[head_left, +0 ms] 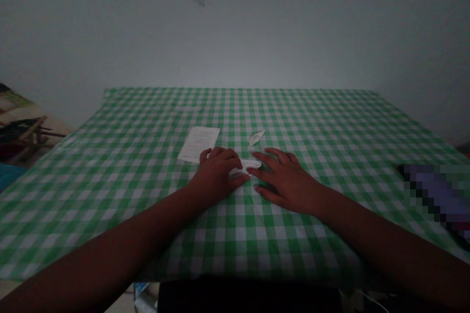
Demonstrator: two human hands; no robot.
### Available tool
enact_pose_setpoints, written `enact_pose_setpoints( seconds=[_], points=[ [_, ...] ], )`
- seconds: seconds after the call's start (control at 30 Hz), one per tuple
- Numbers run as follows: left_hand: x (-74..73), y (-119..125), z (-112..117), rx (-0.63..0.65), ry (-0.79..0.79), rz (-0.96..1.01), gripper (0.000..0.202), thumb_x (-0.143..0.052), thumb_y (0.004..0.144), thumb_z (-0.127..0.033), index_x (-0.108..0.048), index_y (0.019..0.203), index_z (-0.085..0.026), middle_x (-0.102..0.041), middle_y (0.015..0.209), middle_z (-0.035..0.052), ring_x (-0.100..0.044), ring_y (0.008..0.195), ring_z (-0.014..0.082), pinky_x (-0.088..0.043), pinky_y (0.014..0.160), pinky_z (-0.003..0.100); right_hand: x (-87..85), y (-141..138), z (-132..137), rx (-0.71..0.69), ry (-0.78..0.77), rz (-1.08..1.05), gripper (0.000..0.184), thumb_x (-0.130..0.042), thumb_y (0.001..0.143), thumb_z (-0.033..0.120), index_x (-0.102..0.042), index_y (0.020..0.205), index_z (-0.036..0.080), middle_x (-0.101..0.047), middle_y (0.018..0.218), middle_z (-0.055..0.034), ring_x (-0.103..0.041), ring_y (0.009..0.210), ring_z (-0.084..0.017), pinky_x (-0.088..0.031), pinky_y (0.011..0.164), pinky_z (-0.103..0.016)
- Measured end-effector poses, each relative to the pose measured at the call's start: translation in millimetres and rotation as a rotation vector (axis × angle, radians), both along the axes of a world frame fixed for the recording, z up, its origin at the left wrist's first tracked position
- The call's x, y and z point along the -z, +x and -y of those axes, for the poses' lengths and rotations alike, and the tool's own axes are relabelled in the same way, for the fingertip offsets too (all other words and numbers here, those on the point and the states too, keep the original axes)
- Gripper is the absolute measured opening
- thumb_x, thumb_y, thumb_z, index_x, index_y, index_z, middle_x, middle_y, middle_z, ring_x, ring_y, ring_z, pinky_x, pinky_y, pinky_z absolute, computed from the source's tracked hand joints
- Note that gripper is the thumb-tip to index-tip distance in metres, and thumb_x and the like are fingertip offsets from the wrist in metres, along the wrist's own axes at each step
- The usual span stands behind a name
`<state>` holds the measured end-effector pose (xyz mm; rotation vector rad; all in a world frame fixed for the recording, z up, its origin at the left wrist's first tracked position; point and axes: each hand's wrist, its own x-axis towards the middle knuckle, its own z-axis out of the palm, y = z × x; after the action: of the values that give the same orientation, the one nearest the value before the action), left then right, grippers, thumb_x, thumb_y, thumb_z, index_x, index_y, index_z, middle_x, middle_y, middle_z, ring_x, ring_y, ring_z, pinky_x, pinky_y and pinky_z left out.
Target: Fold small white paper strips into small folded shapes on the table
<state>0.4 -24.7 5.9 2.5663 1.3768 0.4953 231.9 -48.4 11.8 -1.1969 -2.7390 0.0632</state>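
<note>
A small folded piece of printed paper (251, 163) lies on the tablecloth between my two hands. My left hand (220, 171) is closed over its left part, with the thumb along the near side and the fingers bent on top. My right hand (284, 176) is open, its fingers spread and the tips touching or just over the paper's right end. Beyond my left hand rests a stack of printed sheets (199, 144), its near right corner partly covered by that hand. A small pointed folded paper piece (256, 137) sits farther back, apart from both hands.
A green and white checked tablecloth (312, 127) covers the table, which reaches a pale wall (257, 34). At the right edge lies a dark, flat object (436, 195), blurred by pixelation. Wooden furniture (36, 132) and a blue item (9, 176) stand to the left, off the table.
</note>
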Motion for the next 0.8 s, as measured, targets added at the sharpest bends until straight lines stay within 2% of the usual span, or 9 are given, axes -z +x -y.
enact_pose_setpoints(
  seconds=[0.53,0.7,0.8],
  points=[
    [-2.8,-3.2,-2.2,0.017,-0.056,0.015,0.023,-0.072,0.08,-0.041,-0.066,0.098,-0.027,-0.065,0.112,0.0,-0.052,0.111,0.0259,-0.032,0.097,0.048,0.5,2.9,-2.7,0.006,-0.028,0.01,0.046,-0.045,0.097,0.05,-0.05,0.14,0.034,-0.036,0.155,-0.0109,-0.031,0.138,-0.043,-0.036,0.098,-0.063],
    [-4.3,-6.5,-6.1,0.034,-0.106,0.046,0.014,-0.064,0.087,-0.037,-0.068,0.097,-0.028,-0.065,0.113,0.0004,-0.052,0.112,0.0248,-0.034,0.095,0.046,1.1,4.3,-4.1,-0.007,-0.042,0.009,0.047,-0.045,0.097,0.05,-0.049,0.141,0.034,-0.036,0.156,-0.0105,-0.031,0.138,-0.042,-0.036,0.1,-0.063],
    [-3.2,-6.1,-7.0,0.025,-0.095,0.054,0.016,-0.067,0.085,-0.039,-0.068,0.096,-0.027,-0.065,0.111,-0.0004,-0.052,0.111,0.0249,-0.033,0.095,0.047,0.6,4.1,-4.2,-0.008,-0.048,0.01,0.047,-0.045,0.097,0.05,-0.049,0.142,0.034,-0.035,0.156,-0.0106,-0.031,0.138,-0.042,-0.036,0.1,-0.063]
  ],
)
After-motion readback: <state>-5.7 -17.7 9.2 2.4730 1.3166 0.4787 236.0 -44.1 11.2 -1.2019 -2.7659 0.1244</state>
